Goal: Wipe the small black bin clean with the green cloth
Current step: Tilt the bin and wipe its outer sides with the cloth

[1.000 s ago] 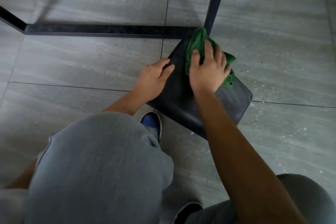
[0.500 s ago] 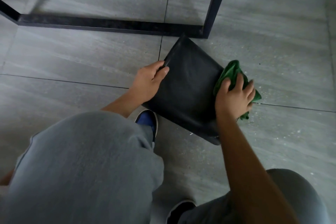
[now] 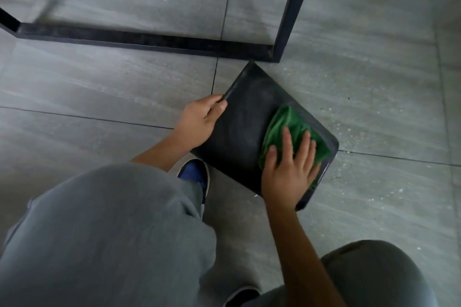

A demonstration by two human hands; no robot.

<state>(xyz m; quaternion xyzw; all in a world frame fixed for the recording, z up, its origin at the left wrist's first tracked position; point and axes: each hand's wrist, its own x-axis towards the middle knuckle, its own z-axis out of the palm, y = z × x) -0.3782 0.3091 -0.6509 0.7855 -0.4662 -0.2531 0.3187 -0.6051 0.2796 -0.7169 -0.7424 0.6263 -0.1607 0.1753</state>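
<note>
Keep your left hand (image 3: 199,121) gripping the light, stiff black bin's (image 3: 239,132) far-left edge while your flat right hand (image 3: 289,172) presses the soft green cloth (image 3: 290,127).

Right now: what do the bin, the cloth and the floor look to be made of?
Black bin: likely matte plastic; smooth wall, rounded corners, faint sheen along its edge, though the look leaves it open. Green cloth: soft, fuzzy fabric, possibly microfibre; it bunches into folds under the right hand. Floor: large grey tiles, stone-look or ceramic, with streaked grain and thin dark joints, matte finish.
</note>
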